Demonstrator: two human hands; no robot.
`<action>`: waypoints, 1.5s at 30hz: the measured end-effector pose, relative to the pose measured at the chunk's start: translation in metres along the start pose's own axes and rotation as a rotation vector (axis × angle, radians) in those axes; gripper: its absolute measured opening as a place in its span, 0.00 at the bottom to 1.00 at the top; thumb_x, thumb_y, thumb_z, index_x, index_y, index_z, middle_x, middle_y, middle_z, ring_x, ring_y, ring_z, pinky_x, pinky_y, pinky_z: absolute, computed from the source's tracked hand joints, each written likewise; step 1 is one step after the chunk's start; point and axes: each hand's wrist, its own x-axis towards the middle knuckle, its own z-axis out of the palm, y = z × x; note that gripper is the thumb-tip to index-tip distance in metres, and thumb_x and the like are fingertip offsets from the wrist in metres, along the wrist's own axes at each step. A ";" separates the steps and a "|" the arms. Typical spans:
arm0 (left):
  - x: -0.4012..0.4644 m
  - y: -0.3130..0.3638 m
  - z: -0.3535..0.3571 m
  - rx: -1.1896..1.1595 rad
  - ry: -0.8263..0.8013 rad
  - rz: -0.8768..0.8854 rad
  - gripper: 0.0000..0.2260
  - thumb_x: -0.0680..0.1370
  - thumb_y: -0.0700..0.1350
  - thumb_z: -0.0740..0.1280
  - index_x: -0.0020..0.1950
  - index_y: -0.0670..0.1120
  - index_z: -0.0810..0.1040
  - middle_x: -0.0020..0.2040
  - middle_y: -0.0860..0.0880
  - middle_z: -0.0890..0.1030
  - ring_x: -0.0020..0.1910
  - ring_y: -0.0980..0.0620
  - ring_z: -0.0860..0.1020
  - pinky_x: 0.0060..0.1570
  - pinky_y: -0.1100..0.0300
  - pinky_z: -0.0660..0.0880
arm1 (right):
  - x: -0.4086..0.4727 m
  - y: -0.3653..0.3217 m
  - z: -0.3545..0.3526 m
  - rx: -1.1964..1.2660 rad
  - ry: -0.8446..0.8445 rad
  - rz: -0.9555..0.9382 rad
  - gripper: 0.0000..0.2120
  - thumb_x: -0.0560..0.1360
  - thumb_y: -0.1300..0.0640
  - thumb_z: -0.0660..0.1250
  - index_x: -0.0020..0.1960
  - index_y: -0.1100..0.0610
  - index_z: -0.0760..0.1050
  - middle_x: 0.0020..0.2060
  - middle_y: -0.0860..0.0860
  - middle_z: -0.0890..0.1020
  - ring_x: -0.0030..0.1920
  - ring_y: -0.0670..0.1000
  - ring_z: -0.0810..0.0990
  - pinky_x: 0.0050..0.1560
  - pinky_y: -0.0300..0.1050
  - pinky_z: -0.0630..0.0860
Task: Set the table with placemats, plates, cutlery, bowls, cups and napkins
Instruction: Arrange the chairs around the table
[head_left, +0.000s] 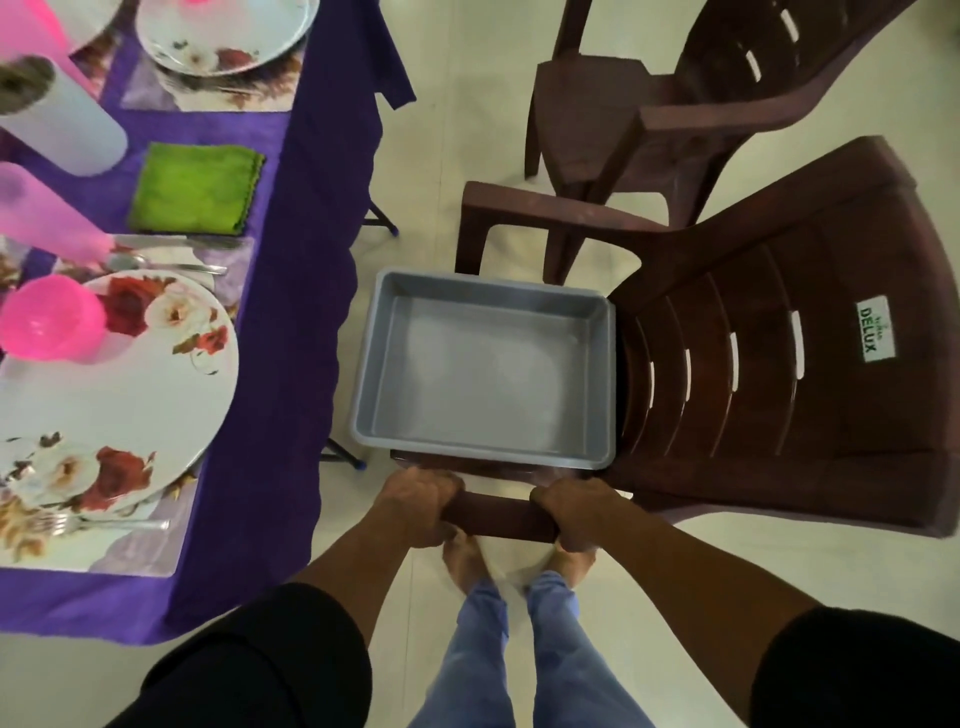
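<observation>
Near plate (119, 384): cut off by left edge. Far plate (228, 36): cut by top edge. Cups (62, 119) at upper left blurred, partly out of view. Grey tray (374, 364) hides the chair (779, 364) seat. Fork (78, 522) tines indistinct, possibly overlapping the placemat (130, 551) pattern.

Reading "DELUX" in dark green capitals on a white sticker (876, 335), running sideways on the backrest of the nearer brown plastic chair (779, 374). Showing a smaller line of print above that word, too tiny to make out.
</observation>
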 end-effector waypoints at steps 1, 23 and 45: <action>0.000 -0.003 0.002 -0.003 -0.003 -0.006 0.27 0.77 0.60 0.72 0.73 0.52 0.71 0.71 0.48 0.75 0.71 0.45 0.73 0.72 0.48 0.69 | 0.003 -0.002 0.000 0.001 -0.003 -0.002 0.20 0.68 0.55 0.72 0.60 0.51 0.75 0.57 0.52 0.80 0.60 0.56 0.78 0.49 0.47 0.61; 0.016 -0.020 0.026 -0.030 0.028 -0.024 0.26 0.73 0.65 0.73 0.67 0.58 0.73 0.65 0.53 0.79 0.64 0.48 0.78 0.66 0.53 0.75 | -0.003 -0.022 -0.031 -0.114 -0.089 0.080 0.25 0.73 0.52 0.73 0.68 0.51 0.71 0.60 0.52 0.80 0.65 0.55 0.75 0.58 0.51 0.69; 0.026 -0.024 0.003 -0.051 0.029 -0.001 0.27 0.73 0.65 0.73 0.68 0.57 0.73 0.65 0.52 0.79 0.65 0.48 0.76 0.67 0.50 0.74 | 0.008 -0.010 -0.039 -0.054 -0.097 0.111 0.23 0.73 0.53 0.70 0.67 0.49 0.71 0.60 0.50 0.79 0.63 0.55 0.76 0.54 0.50 0.67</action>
